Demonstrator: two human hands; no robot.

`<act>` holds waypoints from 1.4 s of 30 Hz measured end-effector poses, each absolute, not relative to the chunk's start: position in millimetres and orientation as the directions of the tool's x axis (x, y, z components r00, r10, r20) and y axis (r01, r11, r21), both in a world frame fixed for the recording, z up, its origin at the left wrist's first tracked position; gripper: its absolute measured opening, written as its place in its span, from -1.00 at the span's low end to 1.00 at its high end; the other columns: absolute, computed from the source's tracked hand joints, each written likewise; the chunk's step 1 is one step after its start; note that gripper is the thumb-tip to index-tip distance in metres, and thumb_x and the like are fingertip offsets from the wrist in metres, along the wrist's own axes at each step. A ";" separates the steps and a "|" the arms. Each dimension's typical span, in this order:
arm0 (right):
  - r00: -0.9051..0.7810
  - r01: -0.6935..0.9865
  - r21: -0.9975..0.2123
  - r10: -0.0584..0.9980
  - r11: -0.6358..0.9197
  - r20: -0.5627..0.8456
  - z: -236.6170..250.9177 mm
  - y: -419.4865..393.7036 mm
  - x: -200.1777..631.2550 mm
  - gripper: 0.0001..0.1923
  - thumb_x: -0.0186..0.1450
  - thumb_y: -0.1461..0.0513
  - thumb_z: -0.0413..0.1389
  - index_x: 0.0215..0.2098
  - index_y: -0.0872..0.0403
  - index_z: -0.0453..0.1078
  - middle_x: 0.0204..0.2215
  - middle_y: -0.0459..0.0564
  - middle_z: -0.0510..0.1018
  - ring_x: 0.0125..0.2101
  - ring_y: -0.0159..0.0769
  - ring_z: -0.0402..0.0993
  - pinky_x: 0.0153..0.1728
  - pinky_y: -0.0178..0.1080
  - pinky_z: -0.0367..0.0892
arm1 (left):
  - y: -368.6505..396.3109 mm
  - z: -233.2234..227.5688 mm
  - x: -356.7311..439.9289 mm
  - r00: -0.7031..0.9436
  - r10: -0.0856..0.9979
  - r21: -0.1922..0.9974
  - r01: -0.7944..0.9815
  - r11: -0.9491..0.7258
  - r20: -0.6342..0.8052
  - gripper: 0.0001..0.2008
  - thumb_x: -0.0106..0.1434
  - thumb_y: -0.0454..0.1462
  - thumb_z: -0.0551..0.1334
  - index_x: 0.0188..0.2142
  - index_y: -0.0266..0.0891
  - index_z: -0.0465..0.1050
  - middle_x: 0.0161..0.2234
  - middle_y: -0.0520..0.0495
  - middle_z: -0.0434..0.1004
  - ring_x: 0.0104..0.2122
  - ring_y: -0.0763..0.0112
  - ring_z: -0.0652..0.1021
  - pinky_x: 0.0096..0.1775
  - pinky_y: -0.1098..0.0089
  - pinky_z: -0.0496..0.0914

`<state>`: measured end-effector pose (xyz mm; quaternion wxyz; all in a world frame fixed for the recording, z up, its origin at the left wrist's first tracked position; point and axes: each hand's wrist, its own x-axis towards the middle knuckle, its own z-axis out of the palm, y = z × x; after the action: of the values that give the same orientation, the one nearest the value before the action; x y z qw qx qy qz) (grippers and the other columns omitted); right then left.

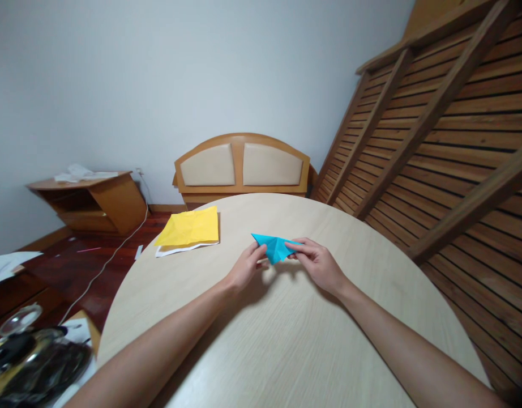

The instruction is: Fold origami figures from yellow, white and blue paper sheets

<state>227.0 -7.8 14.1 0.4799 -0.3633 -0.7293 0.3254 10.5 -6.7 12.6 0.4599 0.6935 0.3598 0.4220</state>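
Note:
A folded piece of blue paper (276, 249) is held between my two hands, a little above the round table. It has creases and pointed corners, one pointing left and one pointing down. My left hand (247, 265) pinches its left side, thumb on the near face. On the other side, my right hand (315, 258) grips the right part with thumb and fingers, covering some of that corner. To the left of my hands lies a yellow sheet of paper (191, 226), creased, on top of a white sheet (176, 250).
The round pale wooden table (329, 351) spans the foreground. Behind it stands a headboard (238, 164) against the wall. Slatted wooden panels (414, 147) lean at the right. At the left are a low cabinet (120, 204), a white cable (112, 258) and a dark plastic bag (48, 368).

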 end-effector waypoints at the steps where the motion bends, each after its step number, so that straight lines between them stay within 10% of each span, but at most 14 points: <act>1: -0.285 0.213 -0.821 0.838 0.530 0.466 14.0 -8.9 225.6 -0.69 0.36 0.23 0.05 -0.02 -0.03 0.57 -0.04 0.06 0.50 -0.17 -0.26 0.54 -0.07 -0.14 0.50 | -7.2 12.6 11.0 0.377 0.890 0.943 0.105 -0.317 0.257 -0.58 0.41 0.01 0.04 0.05 -0.19 0.39 0.09 -0.30 0.50 0.03 0.09 0.54 -0.03 0.11 0.45; 10: -0.363 0.336 -0.714 0.784 0.614 0.503 17.9 -16.3 221.4 -0.70 0.38 0.17 0.08 0.01 -0.03 0.55 0.01 0.10 0.51 0.02 -0.15 0.45 0.00 -0.09 0.44 | -4.0 4.9 16.7 0.256 0.950 0.984 -0.068 -0.167 0.179 -0.64 0.17 -0.17 0.39 -0.11 -0.21 0.37 -0.06 -0.23 0.58 -0.09 0.13 0.57 -0.01 0.08 0.42; 28: -0.380 0.205 -0.928 0.899 0.312 0.218 13.9 -10.6 229.3 -0.41 0.18 0.13 0.31 0.12 0.10 0.33 -0.24 0.03 0.61 -0.28 -0.23 0.54 -0.25 -0.19 0.43 | -3.5 11.2 9.8 0.244 0.955 0.983 0.028 -0.182 0.170 -0.72 0.13 -0.21 0.40 -0.21 -0.30 0.47 -0.47 -0.03 0.53 -0.45 0.40 0.52 -0.38 0.39 0.39; 42: -0.468 0.284 -0.936 0.882 0.206 0.052 21.8 -13.6 237.1 -0.66 0.16 0.10 0.28 -0.20 0.16 0.48 -0.38 -0.01 0.57 -0.42 -0.33 0.44 -0.44 -0.31 0.24 | -5.0 8.6 11.3 0.275 0.940 0.955 0.158 -0.252 0.203 -0.70 0.20 -0.08 0.28 -0.33 -0.32 0.52 -0.43 -0.08 0.53 -0.45 0.42 0.44 -0.41 0.42 0.28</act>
<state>237.1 -13.6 21.8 0.3128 -0.4101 -0.7108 0.4783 11.3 -5.0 8.6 0.4486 0.6606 0.4156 0.4356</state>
